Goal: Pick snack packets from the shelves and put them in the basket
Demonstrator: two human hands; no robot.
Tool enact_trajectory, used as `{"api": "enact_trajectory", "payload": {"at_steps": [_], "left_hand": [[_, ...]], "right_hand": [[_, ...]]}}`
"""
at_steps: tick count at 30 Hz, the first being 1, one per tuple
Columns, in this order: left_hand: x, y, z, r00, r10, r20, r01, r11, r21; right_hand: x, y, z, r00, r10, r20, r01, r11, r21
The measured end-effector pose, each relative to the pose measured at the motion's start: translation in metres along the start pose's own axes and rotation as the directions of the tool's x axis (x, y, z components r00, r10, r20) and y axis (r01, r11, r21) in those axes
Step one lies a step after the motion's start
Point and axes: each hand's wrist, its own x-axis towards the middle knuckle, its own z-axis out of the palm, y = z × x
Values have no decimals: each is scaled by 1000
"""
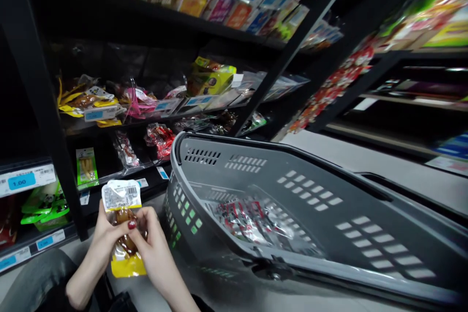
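Between my two hands is a clear snack packet point(124, 267) with brown food inside, a yellow lower edge and a white label with a barcode at the top. My left hand point(106, 234) grips its left side, the thumb lying across the front. On the other side my right hand point(148, 234) pinches the packet, its thumb near the left thumb's red nail. Just right of my hands stands a grey shopping basket point(226, 153), and several clear packets with red print point(248, 219) lie in its bottom.
Black shelves to the front hold yellow-edged packets point(91, 100), red packets point(161, 140) and a green packet point(87, 166). A dark shelf post point(44, 83) rises at the left, near blue price tags point(22, 181). More shelving point(395, 136) stands at the right beyond the pale floor.
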Motion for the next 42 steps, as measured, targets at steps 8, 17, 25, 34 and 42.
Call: {"api": "enact_trajectory", "payload": {"at_steps": [8, 17, 25, 34, 42], "left_hand": [[12, 8, 0, 984, -171, -38, 166, 979, -120], [6, 15, 8, 977, -212, -20, 205, 963, -177], [8, 20, 5, 974, -225, -24, 216, 955, -204], [12, 10, 0, 977, -204, -68, 189, 965, -182], [10, 5, -7, 989, -126, -79, 124, 992, -32]], "right_hand": [[25, -68, -20, 920, -273, -280, 204, 946, -253], [213, -210, 26, 766, -528, 367, 584, 334, -740], [244, -195, 30, 694, -596, 404, 627, 226, -745], [144, -194, -35, 701, -664, -261, 486, 712, -506], [-2, -62, -59, 996, 77, -45, -52, 910, 411]]}}
